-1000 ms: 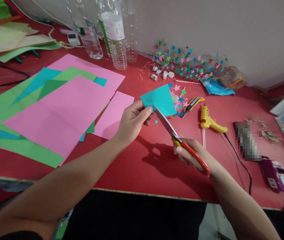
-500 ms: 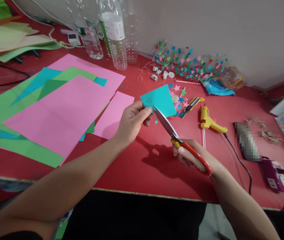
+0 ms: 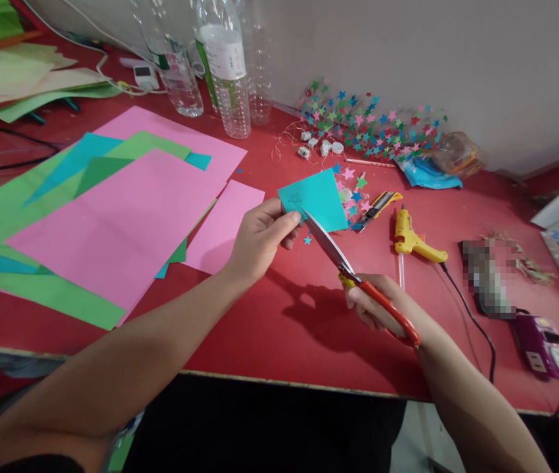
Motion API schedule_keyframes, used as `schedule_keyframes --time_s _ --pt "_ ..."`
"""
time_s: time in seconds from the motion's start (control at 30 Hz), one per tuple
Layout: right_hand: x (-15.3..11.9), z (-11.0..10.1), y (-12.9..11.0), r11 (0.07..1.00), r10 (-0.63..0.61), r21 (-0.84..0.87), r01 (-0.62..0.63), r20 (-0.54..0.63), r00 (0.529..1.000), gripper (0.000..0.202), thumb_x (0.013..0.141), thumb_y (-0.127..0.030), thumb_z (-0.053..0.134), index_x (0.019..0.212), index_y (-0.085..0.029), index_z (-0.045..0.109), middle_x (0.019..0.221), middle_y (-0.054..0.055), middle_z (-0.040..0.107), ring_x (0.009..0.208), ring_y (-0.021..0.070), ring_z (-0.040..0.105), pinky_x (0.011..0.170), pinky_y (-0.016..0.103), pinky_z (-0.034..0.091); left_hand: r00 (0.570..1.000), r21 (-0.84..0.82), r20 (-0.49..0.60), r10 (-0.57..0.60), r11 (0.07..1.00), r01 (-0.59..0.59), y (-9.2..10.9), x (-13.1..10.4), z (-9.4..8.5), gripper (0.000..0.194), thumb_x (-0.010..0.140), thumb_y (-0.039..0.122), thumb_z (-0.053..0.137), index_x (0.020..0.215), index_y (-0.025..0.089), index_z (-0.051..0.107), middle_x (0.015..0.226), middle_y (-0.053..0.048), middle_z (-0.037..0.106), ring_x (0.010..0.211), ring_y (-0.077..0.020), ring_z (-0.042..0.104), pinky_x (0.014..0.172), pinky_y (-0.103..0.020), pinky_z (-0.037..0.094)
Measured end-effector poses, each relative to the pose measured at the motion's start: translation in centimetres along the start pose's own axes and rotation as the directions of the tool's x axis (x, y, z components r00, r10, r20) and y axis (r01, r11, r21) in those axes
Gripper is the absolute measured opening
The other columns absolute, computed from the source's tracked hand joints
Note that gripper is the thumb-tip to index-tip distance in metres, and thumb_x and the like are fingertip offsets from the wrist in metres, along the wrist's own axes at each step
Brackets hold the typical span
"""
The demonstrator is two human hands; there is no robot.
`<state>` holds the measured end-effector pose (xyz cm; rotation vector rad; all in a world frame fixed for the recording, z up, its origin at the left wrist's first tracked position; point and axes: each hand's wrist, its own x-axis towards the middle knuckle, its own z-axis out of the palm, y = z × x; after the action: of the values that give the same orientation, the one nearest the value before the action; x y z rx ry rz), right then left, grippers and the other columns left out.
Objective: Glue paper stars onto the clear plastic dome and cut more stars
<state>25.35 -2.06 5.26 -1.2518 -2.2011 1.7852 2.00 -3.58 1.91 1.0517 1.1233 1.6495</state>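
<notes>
My left hand [image 3: 264, 236] pinches the lower left corner of a blue paper piece [image 3: 321, 200] between thumb and fingers. A small star is drawn in dark lines near that corner. In my right hand [image 3: 372, 305] is a pair of scissors [image 3: 331, 249] with a red and yellow handle. The blades point up and left, their tip at the paper's lower edge beside my left thumb. Whether the blades are slightly apart cannot be made out. Behind the paper lie loose cut-out stars [image 3: 348, 173], and one small blue star [image 3: 307, 240] lies just below it.
Coloured paper sheets [image 3: 111, 223] spread over the left of the red table [image 3: 259, 328]. Plastic bottles [image 3: 232, 98] stand at the back, near star garlands [image 3: 372, 125]. To the right are a utility knife [image 3: 380, 207], a corded glue gun [image 3: 414, 240] and a purple power socket [image 3: 545, 348].
The blue paper has tilted and shifted very slightly to the right. My right hand and the scissors have moved a little to the right; my left hand stays nearly still.
</notes>
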Motion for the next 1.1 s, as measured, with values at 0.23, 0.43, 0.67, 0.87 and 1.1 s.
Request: schedule_keyframes --time_s 0.23,0.43,0.67,0.87,1.1 --pt "0.02 0.29 0.10 0.999 0.020 0.029 -0.020 0.004 1.000 0.051 0.085 -0.069 0.051 0.070 -0.021 0.046 0.045 -0.006 0.047 0.039 0.0075 0.040 0.042 0.022 0.031 0.999 -0.042 0.008 -0.034 0.999 0.034 0.15 0.10 0.05 0.015 0.080 0.027 0.061 0.068 0.018 0.062 0.059 0.002 0.055 0.048 -0.0072 0.050 0.045 -0.020 0.042" --pt "0.10 0.84 -0.28 0.999 0.004 0.053 -0.002 -0.037 0.999 0.046 0.089 -0.062 0.050 0.071 -0.021 0.046 0.044 -0.006 0.047 0.039 0.0069 0.040 0.044 0.021 0.032 0.998 -0.123 0.014 -0.064 0.990 0.065 0.30 0.03 0.26 0.015 0.082 0.026 0.061 0.069 0.018 0.063 0.060 0.002 0.060 0.047 -0.0068 0.052 0.047 -0.020 0.044" --pt "0.05 0.67 -0.17 0.998 0.064 0.019 -0.064 -0.011 0.998 0.045 0.086 -0.061 0.057 0.070 -0.020 0.045 0.046 -0.007 0.044 0.041 0.0071 0.039 0.042 0.021 0.029 0.999 -0.021 -0.021 0.049 0.999 -0.050 0.17 -0.21 0.10 0.023 0.088 0.024 0.055 0.065 0.019 0.057 0.059 0.002 0.054 0.050 -0.0073 0.050 0.047 -0.020 0.041" --pt "0.06 0.66 -0.24 0.999 0.050 0.009 -0.050 -0.003 0.999 0.049 0.085 -0.065 0.056 0.070 -0.020 0.044 0.046 -0.006 0.044 0.040 0.0068 0.039 0.042 0.021 0.029 0.995 0.058 -0.023 0.093 0.994 -0.091 0.31 -0.29 0.05 0.025 0.089 0.024 0.054 0.065 0.019 0.054 0.057 0.003 0.050 0.049 -0.0070 0.047 0.045 -0.020 0.039" --pt "0.09 0.69 -0.26 0.999 0.050 0.005 -0.050 0.002 0.999 0.048 0.085 -0.065 0.055 0.069 -0.021 0.044 0.044 -0.007 0.044 0.039 0.0059 0.038 0.040 0.019 0.028 0.992 0.086 -0.023 0.120 0.989 -0.118 0.17 -0.21 -0.04 0.025 0.089 0.023 0.054 0.064 0.018 0.053 0.057 0.004 0.050 0.048 -0.0063 0.047 0.044 -0.018 0.038"
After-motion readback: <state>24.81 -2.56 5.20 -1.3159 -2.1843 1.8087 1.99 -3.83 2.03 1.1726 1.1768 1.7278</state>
